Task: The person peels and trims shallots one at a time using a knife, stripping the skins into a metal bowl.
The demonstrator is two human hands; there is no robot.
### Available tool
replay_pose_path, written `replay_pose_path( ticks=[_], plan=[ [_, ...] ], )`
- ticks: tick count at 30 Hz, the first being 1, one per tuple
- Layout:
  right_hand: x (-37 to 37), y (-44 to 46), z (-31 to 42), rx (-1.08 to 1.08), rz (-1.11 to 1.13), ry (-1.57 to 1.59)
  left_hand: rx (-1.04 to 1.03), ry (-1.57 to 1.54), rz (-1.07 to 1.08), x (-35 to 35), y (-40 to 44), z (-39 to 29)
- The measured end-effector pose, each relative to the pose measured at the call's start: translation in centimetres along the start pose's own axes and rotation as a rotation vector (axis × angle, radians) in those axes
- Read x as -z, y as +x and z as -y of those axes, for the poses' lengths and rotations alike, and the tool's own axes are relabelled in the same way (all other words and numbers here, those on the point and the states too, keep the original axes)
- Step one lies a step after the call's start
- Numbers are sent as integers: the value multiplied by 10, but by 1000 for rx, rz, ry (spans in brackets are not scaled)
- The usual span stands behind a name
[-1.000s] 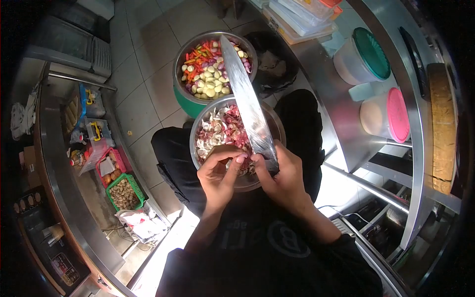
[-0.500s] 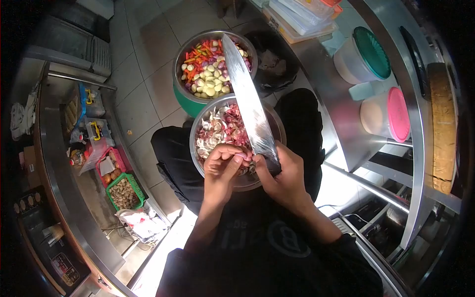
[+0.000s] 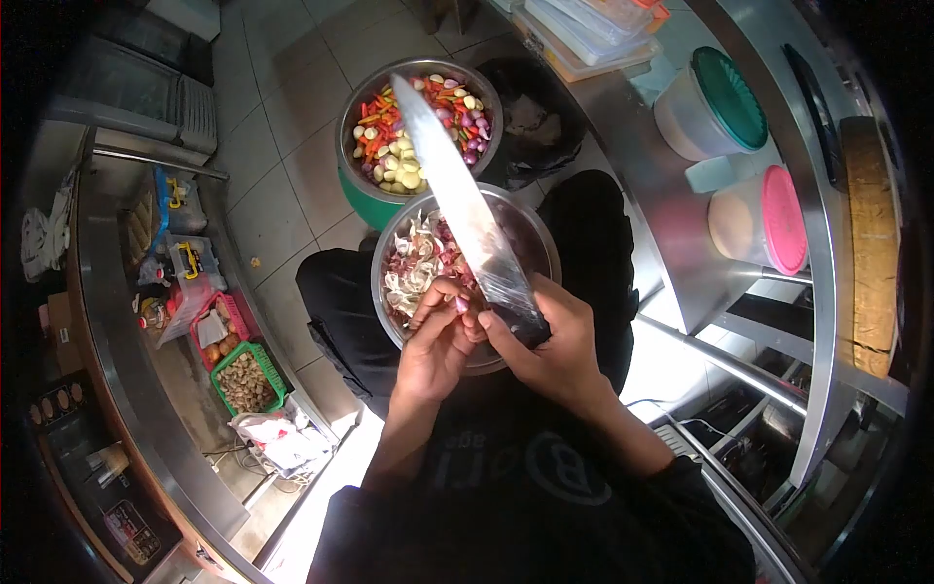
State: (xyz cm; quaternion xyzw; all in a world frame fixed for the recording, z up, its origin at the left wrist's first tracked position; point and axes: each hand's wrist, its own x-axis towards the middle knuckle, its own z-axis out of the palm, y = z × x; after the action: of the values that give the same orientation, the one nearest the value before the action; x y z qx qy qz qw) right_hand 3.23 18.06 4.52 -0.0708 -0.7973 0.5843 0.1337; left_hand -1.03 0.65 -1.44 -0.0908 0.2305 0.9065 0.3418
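My left hand pinches a small pinkish shallot between thumb and fingers, over the near side of a steel bowl. That bowl rests between my legs and holds shallot skins and pale garlic peels. In my right hand is a large knife, gripped at its dark handle, its broad blade pointing forward and left. The right thumb reaches close to the shallot. Beyond, a second steel bowl holds red chillies, peeled garlic and purple shallots; the blade covers part of it.
The far bowl sits on something green. A black plastic bag lies beside it. At right, a steel shelf carries tubs with green and pink lids. At left stand a green basket and a pink basket.
The knife's tip has swung left across the far bowl, uncovering the purple shallots on its right. My left hand has turned slightly, the shallot still in its fingers.
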Motion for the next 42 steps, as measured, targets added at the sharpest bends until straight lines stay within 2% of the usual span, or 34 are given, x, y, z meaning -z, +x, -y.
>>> replay_pose_path(
  ticks=[2, 6, 9, 12, 18, 22, 24, 27, 31, 34, 36, 37, 38, 39, 40, 42],
  plan=[
    [-1, 0, -2, -58, 72, 52, -17, 206, -163, -6, -3, 2],
    [-2, 2, -11, -56, 83, 52, -36, 396, -106, -10, -6, 0],
    [0, 0, -17, -182, 73, 155, -88, 542, -11, -14, -8, -9],
    [3, 4, -13, -82, 40, 47, -51, 674, -45, -15, -9, -10],
    [2, 0, -12, -105, 24, 65, 98, 316, -159, -17, -7, -13],
    [5, -4, -16, -95, -23, -17, 103, 337, -236, -20, -4, -13],
    [5, -6, -16, -102, -19, -60, 82, 201, -160, -20, -5, -14],
    [2, -8, -16, -97, 64, -33, 64, 213, -144, -2, -7, -9],
    [-8, -10, -21, -61, 141, -62, 29, 259, -178, -21, -7, -2],
    [-8, -9, -20, -45, 145, -72, 50, 271, -157, -27, -8, -3],
    [-8, -10, -20, -52, 135, -58, 101, 137, -73, -14, -11, -3],
    [-8, -11, -21, -142, 109, 60, 101, 136, -71, -13, -13, -2],
    [-8, -12, -21, -232, 82, 178, 47, 268, -142, -15, -15, -1],
    [-5, -10, -16, -231, 82, 177, -8, 400, -215, -18, -16, -2],
    [1, -7, -7, -369, 104, 230, -7, 399, -215, -22, -16, -1],
    [4, -5, -5, -508, 125, 283, -65, 460, -200, -29, -16, -1]
  ],
)
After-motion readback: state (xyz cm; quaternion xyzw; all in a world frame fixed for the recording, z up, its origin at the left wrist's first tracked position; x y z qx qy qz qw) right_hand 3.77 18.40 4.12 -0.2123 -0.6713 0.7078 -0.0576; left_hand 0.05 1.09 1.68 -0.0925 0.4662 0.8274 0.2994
